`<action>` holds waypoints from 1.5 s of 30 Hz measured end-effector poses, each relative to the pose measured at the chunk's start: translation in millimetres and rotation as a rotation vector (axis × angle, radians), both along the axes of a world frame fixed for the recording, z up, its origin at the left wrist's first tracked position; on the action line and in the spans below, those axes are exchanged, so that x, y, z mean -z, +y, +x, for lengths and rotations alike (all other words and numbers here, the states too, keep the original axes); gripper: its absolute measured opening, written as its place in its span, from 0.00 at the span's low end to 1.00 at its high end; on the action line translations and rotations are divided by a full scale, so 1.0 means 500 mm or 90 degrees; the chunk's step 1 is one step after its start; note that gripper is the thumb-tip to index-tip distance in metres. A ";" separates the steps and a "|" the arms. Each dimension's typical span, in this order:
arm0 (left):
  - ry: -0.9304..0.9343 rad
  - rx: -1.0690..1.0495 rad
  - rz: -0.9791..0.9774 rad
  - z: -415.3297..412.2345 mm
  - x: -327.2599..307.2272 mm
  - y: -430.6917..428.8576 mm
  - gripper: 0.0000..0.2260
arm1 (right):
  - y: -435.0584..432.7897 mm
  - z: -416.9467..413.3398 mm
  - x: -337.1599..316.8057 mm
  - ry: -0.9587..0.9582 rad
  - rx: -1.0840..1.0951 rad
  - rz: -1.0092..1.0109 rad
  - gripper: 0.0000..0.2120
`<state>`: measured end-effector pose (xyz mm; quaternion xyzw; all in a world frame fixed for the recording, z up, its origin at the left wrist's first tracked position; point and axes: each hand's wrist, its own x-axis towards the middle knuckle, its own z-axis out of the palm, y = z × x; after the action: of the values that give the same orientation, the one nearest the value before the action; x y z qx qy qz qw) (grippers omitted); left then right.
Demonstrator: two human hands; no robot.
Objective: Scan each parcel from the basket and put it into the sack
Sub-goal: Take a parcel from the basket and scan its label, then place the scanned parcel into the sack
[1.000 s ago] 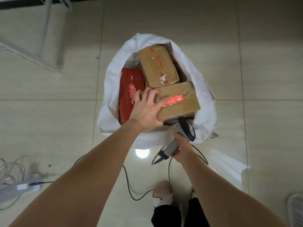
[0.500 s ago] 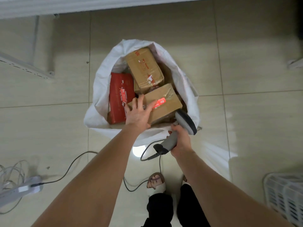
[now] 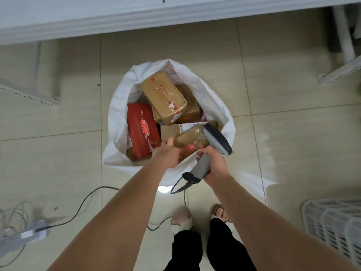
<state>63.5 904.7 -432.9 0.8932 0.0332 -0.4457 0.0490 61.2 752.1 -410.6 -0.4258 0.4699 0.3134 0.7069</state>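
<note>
An open white sack [image 3: 117,122] stands on the tiled floor, filled with parcels: a taped brown box [image 3: 164,96] at the back, a red box [image 3: 142,132] on the left and a brown box with a white label [image 3: 170,130] near the front. My left hand [image 3: 168,154] grips the near end of a small brown parcel [image 3: 192,138] with a red sticker. This parcel is blurred and tilted over the sack's front. My right hand [image 3: 216,166] holds a grey barcode scanner [image 3: 215,141] by its handle. The scanner's head sits right beside the parcel.
A white slatted basket [image 3: 332,223] stands at the lower right. The scanner's cable [image 3: 88,196] runs across the floor to a power strip [image 3: 25,234] at the lower left. White shelf frames [image 3: 29,92] stand at the left and upper right. My feet [image 3: 181,218] are just behind the sack.
My left hand went from lying flat on the brown parcel to gripping its near end, and the parcel has tipped and slid towards me. A labelled box beneath now shows. The scanner moved closer.
</note>
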 end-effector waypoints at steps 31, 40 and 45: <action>-0.024 -0.107 0.062 0.072 -0.103 -0.055 0.15 | -0.050 0.028 -0.055 -0.012 -0.068 -0.061 0.09; -0.129 -0.125 0.084 0.124 -0.357 -0.062 0.13 | -0.070 0.050 -0.278 -0.067 -0.085 -0.064 0.07; -0.164 -0.087 0.082 0.147 -0.492 -0.104 0.12 | -0.102 0.047 -0.406 -0.108 -0.069 -0.061 0.07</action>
<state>137.0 852.7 -187.0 0.9400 0.1158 -0.3199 0.0260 84.7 701.1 -207.4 -0.5089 0.3992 0.2912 0.7049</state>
